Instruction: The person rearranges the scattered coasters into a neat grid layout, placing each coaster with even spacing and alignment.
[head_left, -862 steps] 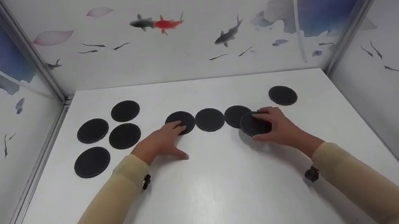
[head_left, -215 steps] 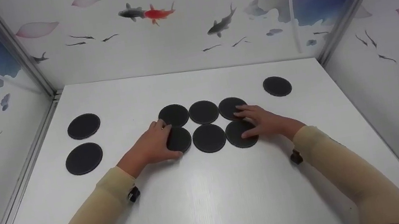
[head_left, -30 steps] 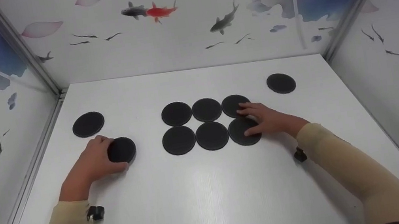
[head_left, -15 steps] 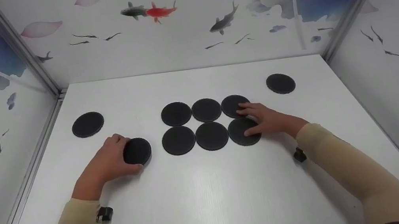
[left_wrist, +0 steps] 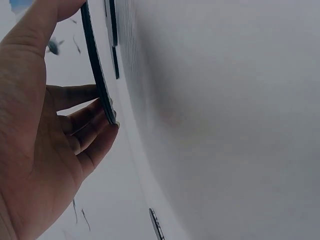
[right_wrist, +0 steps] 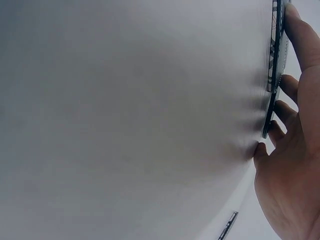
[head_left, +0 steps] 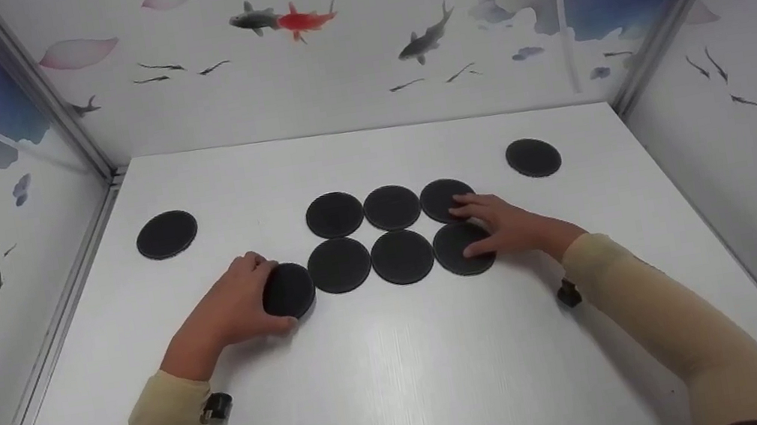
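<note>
My left hand point(head_left: 238, 307) grips a round black coaster point(head_left: 290, 291) by its edge, with the thumb on the near side and fingers on the far side. The left wrist view shows that coaster point(left_wrist: 93, 50) tilted and raised above the tabletop. Just right of it, flat black coasters stand in two rows of three; the front-left coaster point(head_left: 339, 266) is the closest. My right hand point(head_left: 508, 224) rests on the right end of both rows, fingertips on the back-right coaster point(head_left: 439, 199) and thumb on the front-right coaster point(head_left: 453, 254), partly covering them.
One loose coaster point(head_left: 167, 234) lies at the back left of the white table point(head_left: 407, 390), another coaster point(head_left: 533, 157) at the back right. Printed panels, such as the back panel point(head_left: 361, 101), enclose the table on the left, right and back.
Over the last second my left hand has carried its coaster rightward, up beside the front row. My right hand has stayed put. Since the oldest frame, a front row has been laid.
</note>
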A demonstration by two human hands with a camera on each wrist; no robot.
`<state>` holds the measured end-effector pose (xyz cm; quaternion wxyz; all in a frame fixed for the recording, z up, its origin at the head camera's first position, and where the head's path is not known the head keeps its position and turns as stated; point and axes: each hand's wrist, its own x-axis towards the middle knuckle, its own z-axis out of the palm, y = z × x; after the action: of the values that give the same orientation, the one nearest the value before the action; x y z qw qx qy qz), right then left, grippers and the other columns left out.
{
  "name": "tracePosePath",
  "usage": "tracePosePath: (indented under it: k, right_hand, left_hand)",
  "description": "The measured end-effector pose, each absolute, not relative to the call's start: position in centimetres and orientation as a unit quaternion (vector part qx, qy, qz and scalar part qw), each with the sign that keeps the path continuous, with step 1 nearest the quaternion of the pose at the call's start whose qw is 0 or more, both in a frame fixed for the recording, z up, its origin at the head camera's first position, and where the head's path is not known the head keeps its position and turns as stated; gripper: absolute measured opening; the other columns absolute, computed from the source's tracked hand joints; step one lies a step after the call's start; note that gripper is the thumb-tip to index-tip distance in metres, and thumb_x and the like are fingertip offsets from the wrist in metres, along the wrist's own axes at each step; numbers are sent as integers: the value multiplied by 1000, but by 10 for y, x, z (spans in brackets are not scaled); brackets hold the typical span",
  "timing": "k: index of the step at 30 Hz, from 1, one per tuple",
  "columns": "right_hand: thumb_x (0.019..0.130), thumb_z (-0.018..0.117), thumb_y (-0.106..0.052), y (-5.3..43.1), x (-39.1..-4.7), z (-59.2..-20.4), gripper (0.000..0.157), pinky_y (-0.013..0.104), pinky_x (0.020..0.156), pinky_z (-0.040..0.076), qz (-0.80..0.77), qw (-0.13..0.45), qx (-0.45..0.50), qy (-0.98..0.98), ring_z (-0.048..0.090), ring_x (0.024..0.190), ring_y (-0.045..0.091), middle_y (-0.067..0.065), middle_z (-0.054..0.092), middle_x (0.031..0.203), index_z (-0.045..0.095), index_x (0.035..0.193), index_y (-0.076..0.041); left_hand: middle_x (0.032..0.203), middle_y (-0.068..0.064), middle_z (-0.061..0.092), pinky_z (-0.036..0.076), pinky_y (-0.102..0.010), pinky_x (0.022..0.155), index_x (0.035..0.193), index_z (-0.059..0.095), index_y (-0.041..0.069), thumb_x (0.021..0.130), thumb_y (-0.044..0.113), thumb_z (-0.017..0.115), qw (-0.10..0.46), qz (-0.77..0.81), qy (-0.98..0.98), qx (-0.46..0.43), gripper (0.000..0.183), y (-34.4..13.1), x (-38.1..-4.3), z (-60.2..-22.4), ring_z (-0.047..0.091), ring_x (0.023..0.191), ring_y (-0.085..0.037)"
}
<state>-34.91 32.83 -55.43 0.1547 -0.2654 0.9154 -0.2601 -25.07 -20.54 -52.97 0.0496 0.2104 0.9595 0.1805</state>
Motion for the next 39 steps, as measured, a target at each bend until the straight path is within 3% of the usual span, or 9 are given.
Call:
tracePosePath:
  k: [12,29,39]
  right_hand:
    - [97,88,-41,327,-348,-551,89,63,133,19,-275,148,-279,908,16,167,41,12,22,182,46,169,-12]
    - [96,88,-46,327,-346,-551,92,61,133,18,-270,158,-268,911,13,168,37,7,20,184,45,171,-16]
    - [96,88,-46,328,-348,-552,91,59,134,18,-271,157,-268,911,14,169,35,4,20,184,45,170,-18]
  left_hand:
    - [137,-14,58,56,-47,104,151,59,-1,78,56,94,50,154,951,262,99,-176,-240,-530,56,119,-27]
    - [148,-16,54,54,-47,109,157,55,-1,76,61,94,67,139,939,307,109,-146,-223,-529,56,127,-28]
    - [144,-13,54,53,-45,110,156,56,-2,77,61,92,59,113,933,337,107,-134,-219,-532,56,126,-27]
